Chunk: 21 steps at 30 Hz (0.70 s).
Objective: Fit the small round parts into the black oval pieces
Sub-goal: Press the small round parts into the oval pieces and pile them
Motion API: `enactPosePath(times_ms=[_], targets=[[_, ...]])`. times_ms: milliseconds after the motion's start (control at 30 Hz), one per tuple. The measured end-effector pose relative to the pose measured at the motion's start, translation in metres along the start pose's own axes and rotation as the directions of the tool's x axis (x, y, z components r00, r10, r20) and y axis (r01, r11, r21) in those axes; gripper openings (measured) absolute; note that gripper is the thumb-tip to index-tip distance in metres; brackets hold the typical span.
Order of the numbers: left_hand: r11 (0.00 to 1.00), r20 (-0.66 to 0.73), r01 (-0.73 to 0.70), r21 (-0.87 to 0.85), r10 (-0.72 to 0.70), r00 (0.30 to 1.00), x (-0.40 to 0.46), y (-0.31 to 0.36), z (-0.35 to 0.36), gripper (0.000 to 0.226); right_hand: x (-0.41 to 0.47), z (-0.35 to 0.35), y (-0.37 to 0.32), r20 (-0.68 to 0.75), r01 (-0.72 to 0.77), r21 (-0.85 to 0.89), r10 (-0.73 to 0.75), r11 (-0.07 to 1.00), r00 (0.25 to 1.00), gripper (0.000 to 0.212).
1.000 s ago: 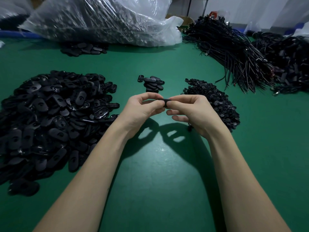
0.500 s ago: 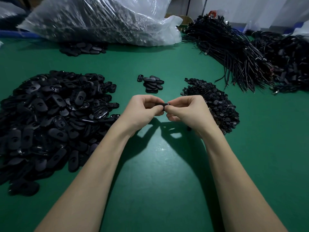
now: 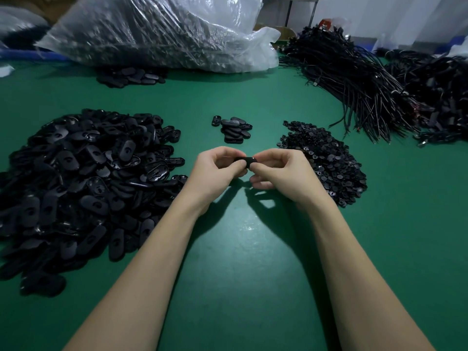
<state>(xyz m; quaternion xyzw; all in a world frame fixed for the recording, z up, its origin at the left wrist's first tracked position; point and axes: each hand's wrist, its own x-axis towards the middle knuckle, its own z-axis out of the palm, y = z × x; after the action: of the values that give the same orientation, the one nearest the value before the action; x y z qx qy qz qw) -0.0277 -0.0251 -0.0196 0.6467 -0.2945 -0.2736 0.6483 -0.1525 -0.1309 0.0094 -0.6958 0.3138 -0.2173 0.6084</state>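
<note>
Above the middle of the green table, my left hand (image 3: pixel 215 171) and my right hand (image 3: pixel 281 173) meet and both pinch one black oval piece (image 3: pixel 246 161) between thumbs and fingertips. Whether a small round part sits in it is hidden by my fingers. A big heap of black oval pieces (image 3: pixel 81 178) lies to the left. The pile of small round parts (image 3: pixel 326 160) lies just right of my right hand. A small stack of oval pieces (image 3: pixel 234 129) sits behind my hands.
A large clear plastic bag (image 3: pixel 157 31) full of dark parts lies at the back, with a few oval pieces (image 3: pixel 131 77) in front of it. Bundles of black cables (image 3: pixel 354 82) cover the back right. Bare green table (image 3: pixel 240 274) lies between my forearms.
My hands stay together on the same oval piece. My right-hand fingers have curled in over it since a second ago; the hands barely shift.
</note>
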Motion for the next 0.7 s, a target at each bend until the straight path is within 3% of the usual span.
enactPosePath(times_ms=[67, 167, 333, 567, 700], targets=[[0.999, -0.070, 0.014, -0.035, -0.017, 0.997, 0.003, -0.001, 0.002, 0.009, 0.004, 0.001, 0.000, -0.049, 0.005, 0.010, -0.005, 1.000, 0.999, 0.007], [0.989, -0.121, 0.075, -0.129, -0.091, 0.989, 0.007, -0.001, 0.003, 0.015, 0.014, 0.010, 0.001, -0.169, 0.048, -0.123, -0.069, 0.991, 0.983, 0.011], [0.987, -0.128, 0.087, -0.138, -0.105, 0.986, 0.007, 0.000, 0.003, 0.010, 0.047, 0.033, -0.006, -0.267, 0.074, -0.288, -0.154, 0.955, 0.951, 0.007], [0.992, -0.113, 0.048, -0.116, -0.061, 0.992, 0.004, -0.002, 0.002, 0.010, 0.072, 0.038, -0.021, -0.209, -0.046, -0.583, -0.095, 0.811, 0.973, 0.035], [0.999, -0.122, 0.031, -0.043, -0.036, 0.992, 0.001, 0.000, 0.005, 0.007, 0.057, 0.046, -0.041, -0.122, 0.051, -0.649, -0.170, 0.759, 0.978, 0.023]])
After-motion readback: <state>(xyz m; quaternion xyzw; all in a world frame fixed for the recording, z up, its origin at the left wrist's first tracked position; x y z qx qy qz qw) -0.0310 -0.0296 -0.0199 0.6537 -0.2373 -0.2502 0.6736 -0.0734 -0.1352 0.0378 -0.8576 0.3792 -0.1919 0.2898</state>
